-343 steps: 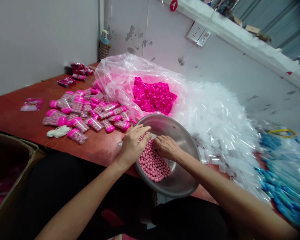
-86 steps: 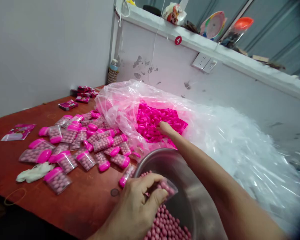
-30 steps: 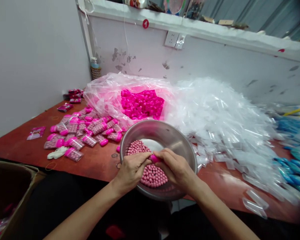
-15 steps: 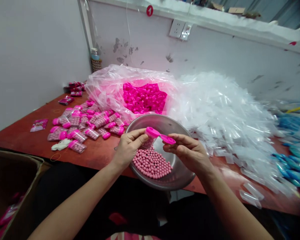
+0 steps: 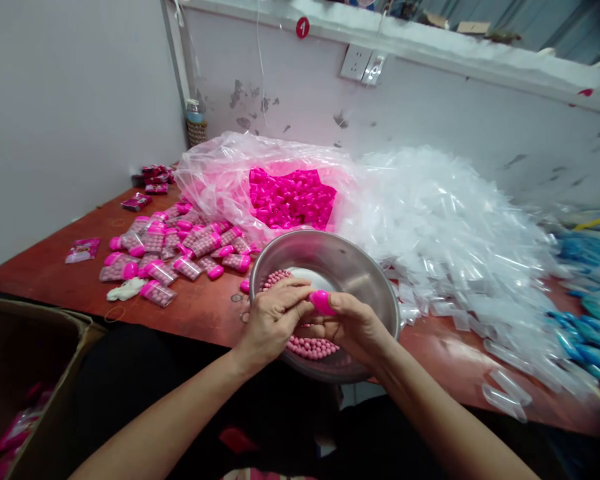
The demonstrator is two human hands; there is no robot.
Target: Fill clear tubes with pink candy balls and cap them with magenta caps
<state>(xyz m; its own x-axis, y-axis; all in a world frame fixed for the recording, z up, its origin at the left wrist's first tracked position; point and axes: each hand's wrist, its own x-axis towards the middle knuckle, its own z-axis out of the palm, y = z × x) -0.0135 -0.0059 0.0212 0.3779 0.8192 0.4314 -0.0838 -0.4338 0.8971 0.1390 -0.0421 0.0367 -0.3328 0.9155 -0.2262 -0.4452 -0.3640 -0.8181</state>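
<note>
Both hands meet over a steel bowl (image 5: 365,267) that holds pink beads (image 5: 313,348). Between them is a small bottle whose pink flip cap (image 5: 323,303) is folded closed; its clear body is mostly hidden by fingers. My right hand (image 5: 357,327) grips it, with the thumb pressed against the cap. My left hand (image 5: 277,317) is closed at the bottle's other end, its fingertips reaching toward the cap. A pile of filled bottles (image 5: 200,243) with pink caps lies to the left of the bowl.
Behind the bowl, a clear plastic bag (image 5: 215,160) holds loose pink caps (image 5: 293,199). A large heap of clear empty bottles (image 5: 445,227) covers the right side. Blue items (image 5: 587,340) lie at far right. A cardboard box (image 5: 75,353) stands at lower left, below the red table (image 5: 200,310).
The cap's lid, open half a second ago, is now folded shut. Both hands have come closer together and lower over the bowl, and the bottle has turned.
</note>
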